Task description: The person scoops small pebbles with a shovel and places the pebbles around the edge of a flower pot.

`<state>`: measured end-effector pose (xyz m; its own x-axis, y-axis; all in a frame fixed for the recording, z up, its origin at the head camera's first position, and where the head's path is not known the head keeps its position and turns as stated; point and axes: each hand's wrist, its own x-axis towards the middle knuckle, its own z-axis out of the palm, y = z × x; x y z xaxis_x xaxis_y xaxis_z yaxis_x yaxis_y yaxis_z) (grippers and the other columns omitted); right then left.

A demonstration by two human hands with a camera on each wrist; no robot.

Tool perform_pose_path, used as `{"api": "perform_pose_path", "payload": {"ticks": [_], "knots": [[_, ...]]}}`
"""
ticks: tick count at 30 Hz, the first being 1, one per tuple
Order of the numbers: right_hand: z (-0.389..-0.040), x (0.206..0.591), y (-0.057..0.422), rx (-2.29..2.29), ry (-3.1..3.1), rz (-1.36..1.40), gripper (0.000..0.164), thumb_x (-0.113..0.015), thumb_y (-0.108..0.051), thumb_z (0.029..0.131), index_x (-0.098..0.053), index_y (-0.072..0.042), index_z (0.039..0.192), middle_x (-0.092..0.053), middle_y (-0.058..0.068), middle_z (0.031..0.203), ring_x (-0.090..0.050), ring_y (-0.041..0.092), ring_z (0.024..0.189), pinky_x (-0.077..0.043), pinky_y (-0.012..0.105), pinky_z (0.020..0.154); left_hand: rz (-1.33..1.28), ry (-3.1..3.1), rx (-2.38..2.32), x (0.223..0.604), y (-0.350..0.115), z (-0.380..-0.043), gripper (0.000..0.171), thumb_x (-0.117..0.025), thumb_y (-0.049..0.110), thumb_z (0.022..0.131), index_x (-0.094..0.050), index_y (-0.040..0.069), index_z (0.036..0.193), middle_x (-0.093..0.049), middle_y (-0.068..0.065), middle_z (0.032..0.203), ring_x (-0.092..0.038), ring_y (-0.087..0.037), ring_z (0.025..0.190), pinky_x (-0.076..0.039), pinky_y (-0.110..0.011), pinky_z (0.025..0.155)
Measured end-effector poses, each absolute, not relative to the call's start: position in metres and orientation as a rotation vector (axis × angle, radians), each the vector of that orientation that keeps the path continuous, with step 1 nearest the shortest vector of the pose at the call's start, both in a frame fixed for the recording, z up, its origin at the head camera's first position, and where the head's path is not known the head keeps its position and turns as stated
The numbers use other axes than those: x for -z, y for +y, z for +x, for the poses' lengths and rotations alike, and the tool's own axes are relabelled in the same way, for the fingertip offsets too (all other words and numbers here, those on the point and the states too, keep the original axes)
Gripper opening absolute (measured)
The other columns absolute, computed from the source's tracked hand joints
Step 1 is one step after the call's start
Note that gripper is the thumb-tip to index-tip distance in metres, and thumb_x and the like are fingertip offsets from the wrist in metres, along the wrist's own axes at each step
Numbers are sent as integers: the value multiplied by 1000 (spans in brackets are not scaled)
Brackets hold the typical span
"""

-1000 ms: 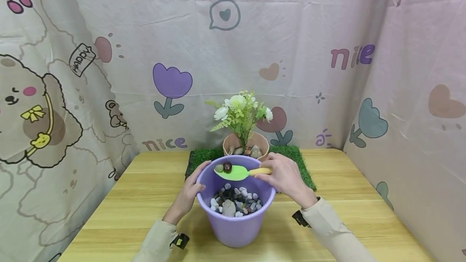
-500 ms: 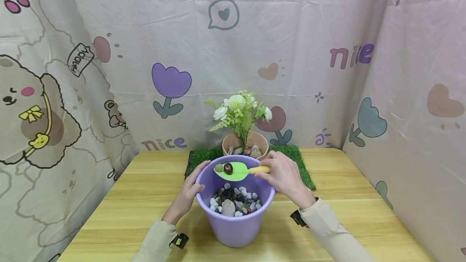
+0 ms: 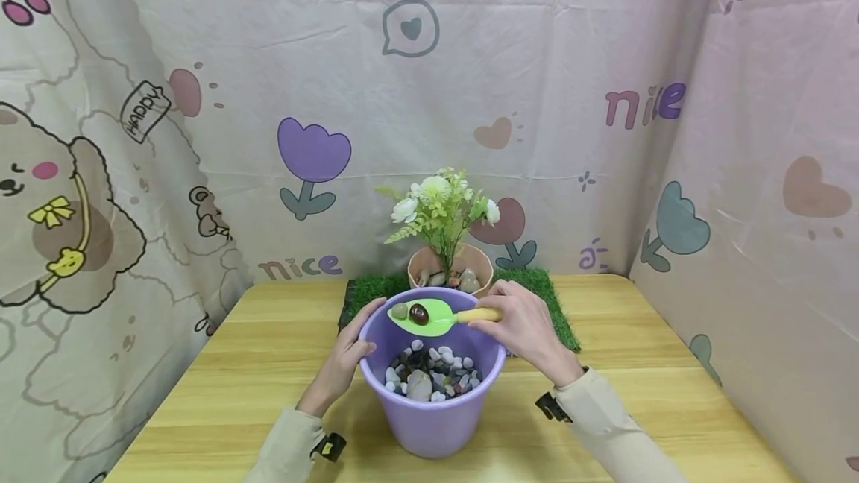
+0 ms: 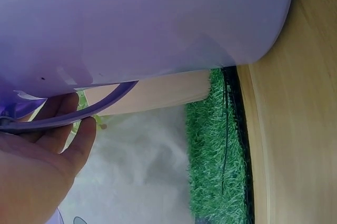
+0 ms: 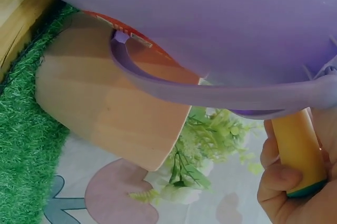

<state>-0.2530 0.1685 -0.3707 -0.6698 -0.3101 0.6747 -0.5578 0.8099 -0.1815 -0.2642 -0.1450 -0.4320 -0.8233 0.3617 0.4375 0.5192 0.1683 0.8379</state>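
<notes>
My right hand (image 3: 526,326) grips the yellow handle (image 5: 299,153) of a small trowel, whose green blade (image 3: 436,317) lies over the bucket's opening. On that blade sit a dark brown stone (image 3: 419,314) and a smaller grey-green stone (image 3: 400,311). The purple bucket (image 3: 432,427) stands upright on the table with white, grey and dark pebbles (image 3: 439,373) inside. At its left rim, my left hand (image 3: 341,358) holds on, thumb toward the inside. The left wrist view has the left hand's fingers around the bucket's hanging handle (image 4: 100,105).
Behind the bucket, a peach pot (image 3: 483,263) with white flowers (image 3: 436,196) and several stones stands on a green turf mat (image 3: 553,311). The wooden table (image 3: 221,379) ends at a printed cloth backdrop (image 3: 403,110). An orange label strip (image 5: 126,28) shows between bucket and pot.
The trowel blade has shifted slightly left, with both stones still on it. The dark stone has settled a little lower on the blade. Both hands keep their holds.
</notes>
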Motion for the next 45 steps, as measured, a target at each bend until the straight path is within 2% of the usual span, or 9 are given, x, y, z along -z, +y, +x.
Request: {"api": "perform_pose_path", "payload": {"ticks": [11,22,28,35,45], "knots": [[-251,370,170,-510,-2353,612,32,-85,-42,68,-81,-20,92,-54,-12,76,-43,3,63,-35,17,54,-861,-2317,1710,432,-145,-264,70,-42,8,83,-33,13,152,-39,-18,151,-51,-42,121,-52,-36,88],[-252,364,184,-449,-2300,578,26,-84,-43,70,-79,-23,86,-72,-8,79,-57,5,64,-43,23,57,-851,-2314,1710,431,-145,-264,71,-43,7,82,-33,11,152,-40,-18,151,-50,-42,123,-51,-38,90],[-261,357,196,-425,-2296,509,30,-84,-41,69,-79,-18,87,-69,-6,73,-54,8,60,-41,26,52,-857,-2300,1723,431,-145,-264,71,-42,6,81,-33,9,152,-41,-19,150,-52,-42,121,-52,-40,89],[-280,357,206,-469,-2366,420,30,-83,-39,72,-79,-17,91,-68,-4,74,-52,10,60,-40,27,53,-845,-2305,1732,432,-144,-263,71,-42,7,82,-34,14,152,-42,-19,149,-53,-42,119,-52,-42,89],[-293,369,202,-523,-2478,306,36,-79,-48,75,-80,-17,92,-68,-2,72,-47,10,54,-35,27,50,-852,-2294,1722,433,-144,-264,71,-42,6,82,-34,15,152,-42,-19,149,-54,-41,118,-52,-39,89]]}}
